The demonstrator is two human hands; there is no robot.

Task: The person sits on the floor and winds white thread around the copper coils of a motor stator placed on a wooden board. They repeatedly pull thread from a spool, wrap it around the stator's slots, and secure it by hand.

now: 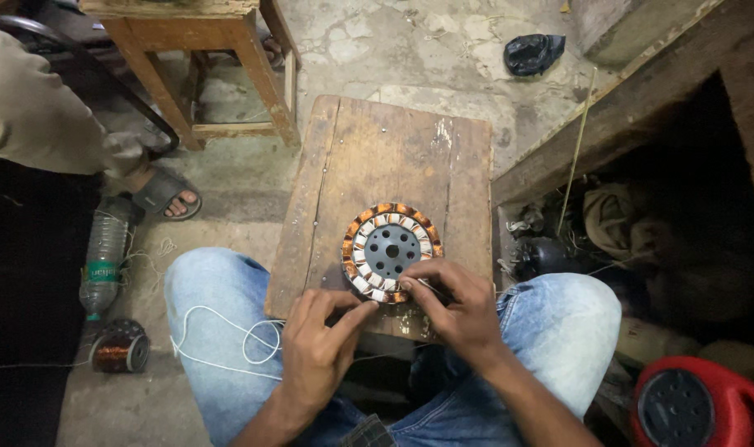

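Resting near the front edge of the worn wooden bench point(368, 157), the round copper-wound stator with grey perforated metal hub point(391, 251) leaves the bench's far half bare. The right hand point(455, 306) touches the stator's near rim, fingers pinched together; what they pinch cannot be told. The left hand point(323, 343) lies just beside it, fingers curled, forefinger extended. A white cord point(228, 335) loops over the left knee. A wooden stool point(203, 50), clear plastic bottle point(103, 261), copper wire spool point(120, 346) and red plastic container point(696, 406) surround the bench.
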